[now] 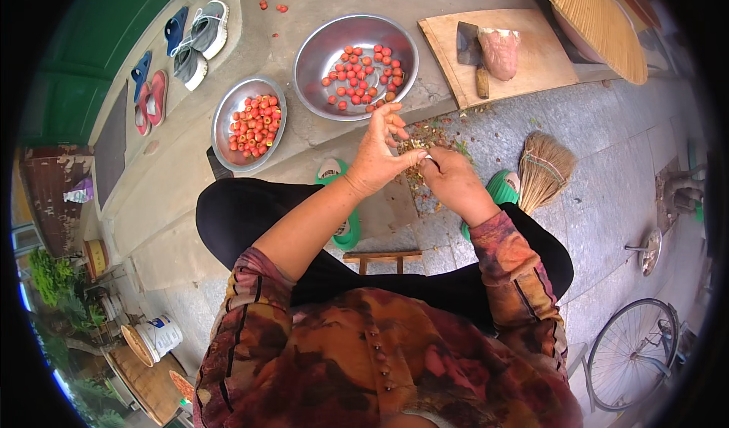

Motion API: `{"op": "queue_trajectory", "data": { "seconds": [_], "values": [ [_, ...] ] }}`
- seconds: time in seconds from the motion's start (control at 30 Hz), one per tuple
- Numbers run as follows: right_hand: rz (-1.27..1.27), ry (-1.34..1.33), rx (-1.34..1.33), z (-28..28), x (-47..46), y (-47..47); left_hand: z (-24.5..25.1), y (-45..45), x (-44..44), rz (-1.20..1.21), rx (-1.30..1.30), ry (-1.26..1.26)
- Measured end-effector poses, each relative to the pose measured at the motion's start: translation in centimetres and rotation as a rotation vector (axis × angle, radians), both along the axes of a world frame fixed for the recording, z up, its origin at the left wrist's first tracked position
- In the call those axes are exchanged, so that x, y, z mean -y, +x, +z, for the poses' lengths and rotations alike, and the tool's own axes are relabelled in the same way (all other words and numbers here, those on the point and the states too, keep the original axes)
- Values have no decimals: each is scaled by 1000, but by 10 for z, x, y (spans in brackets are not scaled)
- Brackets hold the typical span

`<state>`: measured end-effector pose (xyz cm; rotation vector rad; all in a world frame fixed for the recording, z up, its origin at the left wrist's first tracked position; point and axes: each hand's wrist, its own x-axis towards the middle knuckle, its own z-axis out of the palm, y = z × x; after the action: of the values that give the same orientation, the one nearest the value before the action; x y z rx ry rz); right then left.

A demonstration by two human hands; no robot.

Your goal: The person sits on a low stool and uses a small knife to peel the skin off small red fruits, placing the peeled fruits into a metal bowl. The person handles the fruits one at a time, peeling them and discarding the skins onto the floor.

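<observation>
My left hand (380,153) is raised just in front of the large steel basin (319,41), fingers curved and apart, with no fruit visible in it. Its thumb tip meets the fingertips of my right hand (454,180). My right hand is curled around a small whitish object (428,156), mostly hidden by the fingers, so its kind is unclear. Red hawthorn fruits (354,75) lie loosely in the large basin. A smaller steel bowl (221,115) to its left holds a heap of hawthorns (256,125), several with their ends cut away.
Plant scraps (424,138) litter the paving beneath my hands. Right of the basin, a cleaver (469,44) and a pink object (501,55) rest on a wooden board (541,58). A straw broom (547,166) lies by my right green slipper (502,188). Shoes (208,29) stand left.
</observation>
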<state>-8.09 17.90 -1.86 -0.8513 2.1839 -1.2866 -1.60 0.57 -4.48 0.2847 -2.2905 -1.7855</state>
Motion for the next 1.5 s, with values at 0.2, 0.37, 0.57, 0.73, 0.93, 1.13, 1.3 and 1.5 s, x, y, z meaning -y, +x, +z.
{"op": "queue_trajectory", "data": {
  "seconds": [0.2, 0.37, 0.57, 0.73, 0.93, 1.13, 1.3, 1.5],
  "values": [
    [-15, 78, -108, 2, -14, -2, -33, -11, 8, 49, 172, 92],
    [-7, 150, -215, 12, -18, 0, -51, -15, 9, 4, 230, -178],
    [21, 207, -254, 22, -18, 1, -54, -21, 14, -228, 354, -517],
    [21, 204, -272, 30, -18, 4, -46, -28, 9, -94, 53, -493],
    [34, 183, -246, 38, -17, 5, -50, -61, 51, 236, 121, -233],
    [51, 183, -196, 38, -14, 6, -75, -98, 103, 247, 304, -301],
    [51, 178, -188, 38, -12, 3, -94, -128, 101, 89, 399, -488],
    [57, 226, -146, 39, -12, -1, -107, -160, 97, 5, 500, -754]
  ]
}}
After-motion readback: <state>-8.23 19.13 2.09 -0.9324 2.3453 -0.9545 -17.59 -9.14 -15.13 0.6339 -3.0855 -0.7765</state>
